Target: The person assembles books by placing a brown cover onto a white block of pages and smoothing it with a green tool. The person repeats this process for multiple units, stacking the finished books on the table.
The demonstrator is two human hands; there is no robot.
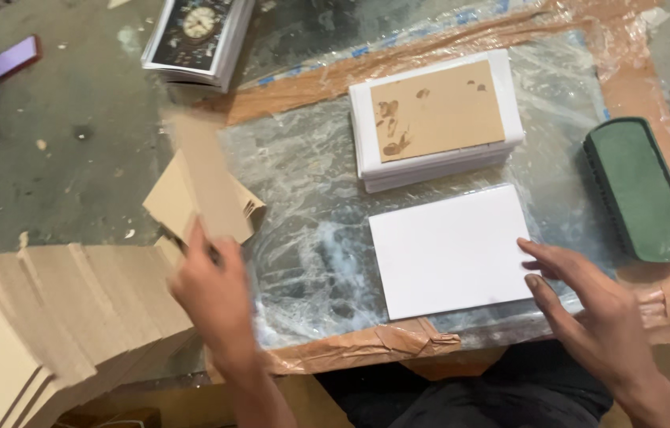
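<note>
A single white sheet (450,250) lies flat on the plastic-covered work surface (303,206). My right hand (589,313) rests with spread fingers on the sheet's right edge. My left hand (212,289) is blurred and grips a tan cardboard piece (212,190), lifted above a row of like boards (57,309) at the left. Behind the sheet sits a stack of white sheets (438,154) topped by a brown board (438,111) with dark smears.
A green oblong pad (640,190) lies at the right. A pile of printed booklets (196,40) sits at the top, on the grey floor. A pink phone (15,57) lies at far left. Brown tape (367,345) edges the plastic sheet.
</note>
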